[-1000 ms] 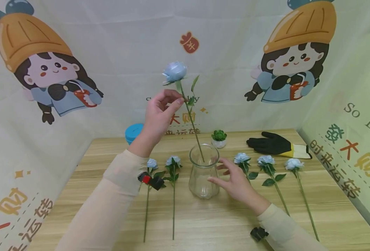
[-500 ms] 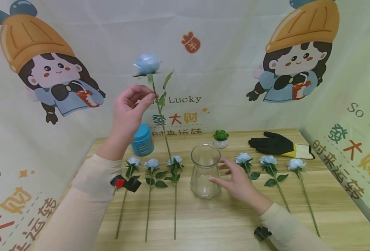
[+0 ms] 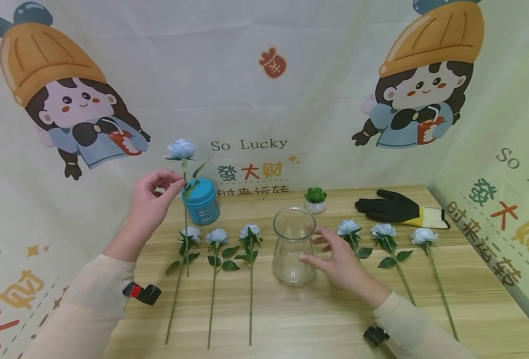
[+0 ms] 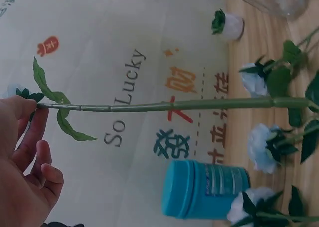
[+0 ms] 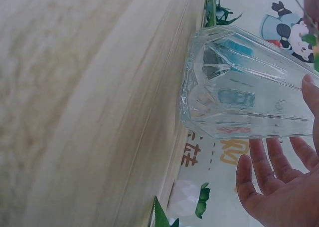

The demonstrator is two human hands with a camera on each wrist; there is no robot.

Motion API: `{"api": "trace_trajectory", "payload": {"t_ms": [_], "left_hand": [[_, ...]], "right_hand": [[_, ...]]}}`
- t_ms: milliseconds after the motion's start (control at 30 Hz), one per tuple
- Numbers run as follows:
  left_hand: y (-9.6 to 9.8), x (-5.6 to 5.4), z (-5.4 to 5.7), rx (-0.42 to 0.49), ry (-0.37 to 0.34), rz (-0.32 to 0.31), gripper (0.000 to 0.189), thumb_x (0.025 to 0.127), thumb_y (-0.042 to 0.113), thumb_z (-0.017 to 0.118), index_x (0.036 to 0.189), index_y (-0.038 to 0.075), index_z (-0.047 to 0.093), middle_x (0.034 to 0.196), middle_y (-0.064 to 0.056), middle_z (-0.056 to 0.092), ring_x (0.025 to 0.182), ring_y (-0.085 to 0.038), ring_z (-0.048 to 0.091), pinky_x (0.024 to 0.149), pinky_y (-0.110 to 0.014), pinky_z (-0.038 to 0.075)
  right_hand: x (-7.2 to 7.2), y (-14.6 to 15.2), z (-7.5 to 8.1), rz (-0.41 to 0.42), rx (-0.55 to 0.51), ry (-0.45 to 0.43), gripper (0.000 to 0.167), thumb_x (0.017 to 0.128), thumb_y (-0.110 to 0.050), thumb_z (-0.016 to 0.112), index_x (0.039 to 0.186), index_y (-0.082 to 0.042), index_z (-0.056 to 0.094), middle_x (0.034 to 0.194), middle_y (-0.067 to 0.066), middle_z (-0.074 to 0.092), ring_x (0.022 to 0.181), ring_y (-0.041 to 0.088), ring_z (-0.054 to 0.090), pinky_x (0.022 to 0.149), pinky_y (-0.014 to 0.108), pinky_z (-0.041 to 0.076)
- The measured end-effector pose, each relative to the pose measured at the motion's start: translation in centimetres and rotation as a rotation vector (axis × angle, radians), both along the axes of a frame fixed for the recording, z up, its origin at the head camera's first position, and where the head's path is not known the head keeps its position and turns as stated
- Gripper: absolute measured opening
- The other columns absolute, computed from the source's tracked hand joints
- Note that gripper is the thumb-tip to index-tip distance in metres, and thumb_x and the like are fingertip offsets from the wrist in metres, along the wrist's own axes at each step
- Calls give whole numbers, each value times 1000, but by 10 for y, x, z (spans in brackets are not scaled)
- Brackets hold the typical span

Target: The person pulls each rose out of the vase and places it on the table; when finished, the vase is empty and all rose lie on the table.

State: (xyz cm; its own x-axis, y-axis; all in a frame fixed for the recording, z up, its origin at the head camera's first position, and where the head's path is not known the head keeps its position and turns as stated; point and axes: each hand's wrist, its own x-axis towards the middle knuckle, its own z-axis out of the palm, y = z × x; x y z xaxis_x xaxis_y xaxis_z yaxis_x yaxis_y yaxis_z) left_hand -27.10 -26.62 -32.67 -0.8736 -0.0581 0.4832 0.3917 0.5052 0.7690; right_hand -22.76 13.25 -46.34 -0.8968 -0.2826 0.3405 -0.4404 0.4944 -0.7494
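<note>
My left hand [image 3: 153, 198] pinches the thin green stem of a pale blue artificial rose [image 3: 182, 149] between thumb and fingertips, just below the bloom. The rose is upright above the table's left side; in the left wrist view its stem [image 4: 199, 106] runs across the picture. My right hand [image 3: 343, 260] holds the clear glass vase [image 3: 293, 262] at its right side, thumb in front and fingers behind. The vase stands upright on the table with no flower in it. Three more roses lie left of it, the nearest being a rose [image 3: 250, 232]. Three others, including a rose [image 3: 383, 230], lie to its right.
A blue lidded tub [image 3: 203, 203] stands at the back left, behind the held rose. Behind the vase is a small potted succulent [image 3: 315, 198]. A black work glove [image 3: 390, 207] lies at the back right. Printed cloth [image 3: 246, 65] hangs behind the wooden table [image 3: 291, 324].
My left hand has carried the rose leftward, then down; its stem end has left the vase mouth and moved over to the roses on the left. The right hand stays at the vase.
</note>
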Motion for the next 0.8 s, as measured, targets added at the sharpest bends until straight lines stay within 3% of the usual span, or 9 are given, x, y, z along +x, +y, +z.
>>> {"api": "trace_trajectory", "payload": {"t_ms": [167, 300, 533, 800], "left_hand": [[-33, 1, -24, -111, -53, 45, 25, 102, 26, 66, 112, 2, 69, 93, 20, 60, 85, -4, 53, 65, -18, 44], [-60, 6, -40, -200, -154, 78, 30, 104, 32, 63, 114, 5, 69, 91, 17, 64, 85, -4, 54, 66, -20, 44], [-101, 16, -69, -325, -264, 100, 28, 105, 28, 62, 111, 2, 71, 94, -4, 74, 78, 1, 54, 62, -24, 45], [-136, 18, -101, -363, -342, 110, 27, 105, 22, 61, 112, -2, 70, 104, -19, 74, 79, 6, 55, 63, -22, 48]], "right_hand": [[0, 0, 2, 2, -10, -8, 64, 87, -26, 85, 143, -15, 55, 138, 11, 63, 116, 31, 67, 94, 49, 59], [1, 0, 2, 3, -14, -14, 65, 87, -26, 85, 143, -13, 55, 138, 11, 63, 116, 31, 67, 95, 49, 58], [4, 1, -2, 8, -22, -32, 66, 86, -27, 85, 144, -14, 55, 137, 9, 63, 115, 29, 67, 95, 49, 57], [3, 1, 1, 3, -31, -15, 66, 85, -25, 86, 143, -14, 56, 137, 10, 63, 114, 29, 67, 95, 52, 57]]}}
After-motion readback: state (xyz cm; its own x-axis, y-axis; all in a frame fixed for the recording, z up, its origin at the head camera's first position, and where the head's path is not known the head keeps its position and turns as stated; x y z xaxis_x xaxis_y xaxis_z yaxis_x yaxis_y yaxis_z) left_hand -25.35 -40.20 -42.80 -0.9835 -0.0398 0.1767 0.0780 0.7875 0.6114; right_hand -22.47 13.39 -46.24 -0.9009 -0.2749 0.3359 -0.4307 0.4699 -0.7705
